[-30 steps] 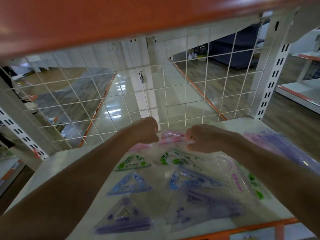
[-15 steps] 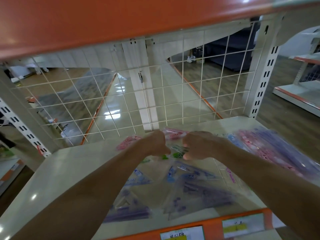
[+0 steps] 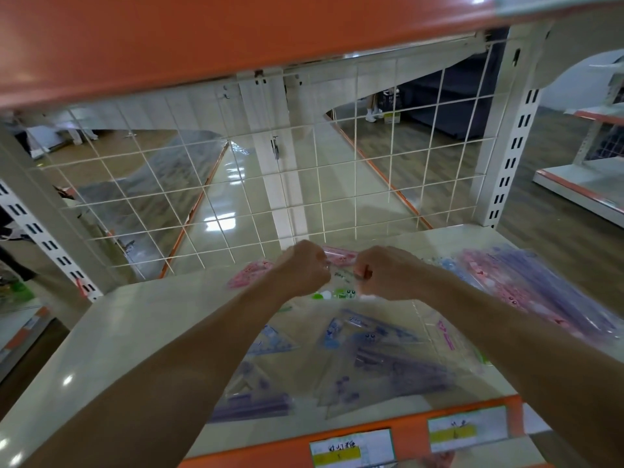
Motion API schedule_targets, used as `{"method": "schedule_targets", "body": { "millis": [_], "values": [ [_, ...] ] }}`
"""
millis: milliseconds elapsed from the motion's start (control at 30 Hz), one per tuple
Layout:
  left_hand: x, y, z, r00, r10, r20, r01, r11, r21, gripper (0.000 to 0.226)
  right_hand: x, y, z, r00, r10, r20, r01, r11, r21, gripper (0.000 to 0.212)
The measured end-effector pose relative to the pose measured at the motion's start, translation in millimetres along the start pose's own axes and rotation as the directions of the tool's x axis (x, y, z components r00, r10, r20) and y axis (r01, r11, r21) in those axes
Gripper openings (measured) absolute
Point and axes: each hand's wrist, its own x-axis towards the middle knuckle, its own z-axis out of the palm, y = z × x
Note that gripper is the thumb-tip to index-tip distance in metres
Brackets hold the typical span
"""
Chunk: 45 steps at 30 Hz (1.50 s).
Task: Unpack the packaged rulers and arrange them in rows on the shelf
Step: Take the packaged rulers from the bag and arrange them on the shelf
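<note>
Grip first: left hand (image 3: 302, 269) and right hand (image 3: 391, 272) are both curled tight, each pinching one end of a clear ruler packet (image 3: 342, 275) at the back of the shelf (image 3: 135, 332), near the wire grid (image 3: 270, 197). Its print is too blurry to read. Blue set squares (image 3: 368, 329) and purple set squares (image 3: 388, 369) lie in rows nearer the front, and a pile of packaged rulers (image 3: 540, 285) sits far right. Two price tags (image 3: 351, 450) on the orange edge have yellow bands, with handwriting I can't make out.
</note>
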Motion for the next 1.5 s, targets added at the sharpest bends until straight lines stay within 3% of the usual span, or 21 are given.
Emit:
{"method": "schedule_targets", "body": {
  "millis": [133,400,533,633,833,933,1067,1167,1333,1500],
  "values": [
    [-1,-7,-3,0.998,0.029,-0.063,-0.030,1.000,-0.010,0.021,-7,-1,1,0.983,0.031,-0.183,-0.024,0.999,0.041,0.016],
    [-5,-12,7,0.983,0.023,-0.183,-0.030,0.999,-0.033,0.016,-5,5,7,0.956,0.024,-0.292,-0.004,0.998,0.067,0.015],
    [-5,-14,4,0.998,0.012,-0.059,-0.019,0.992,-0.123,0.010,-1,4,9,0.975,0.020,-0.222,0.004,0.995,0.105,0.014],
    [-4,-15,-2,0.997,-0.040,-0.059,0.028,0.981,-0.192,0.012,-2,11,1,0.983,0.030,-0.183,-0.004,0.990,0.140,0.013],
    [-1,-17,-7,0.989,-0.150,0.007,0.146,0.952,-0.270,0.006,-11,13,12,0.978,-0.065,-0.199,0.064,0.998,-0.009,0.020],
    [0,-17,-7,0.983,-0.179,0.044,0.184,0.935,-0.302,0.004,-11,14,14,0.972,-0.109,-0.206,0.093,0.992,-0.086,0.006],
    [0,-15,-8,0.979,-0.194,0.063,0.204,0.926,-0.317,0.004,-13,11,12,0.976,-0.146,-0.159,0.125,0.983,-0.132,0.019],
    [0,-14,-8,0.980,-0.186,0.066,0.198,0.939,-0.282,0.006,-12,11,13,0.978,-0.129,-0.161,0.104,0.982,-0.155,0.024],
    [-8,-11,0,0.994,-0.078,0.079,0.077,0.997,0.020,0.016,-8,17,10,0.993,-0.077,-0.091,0.062,0.986,-0.158,0.018],
    [-9,-11,15,0.998,0.001,0.067,-0.012,0.988,0.156,0.015,-4,15,3,0.999,-0.037,-0.011,0.035,0.989,-0.142,0.017]
  ]
}}
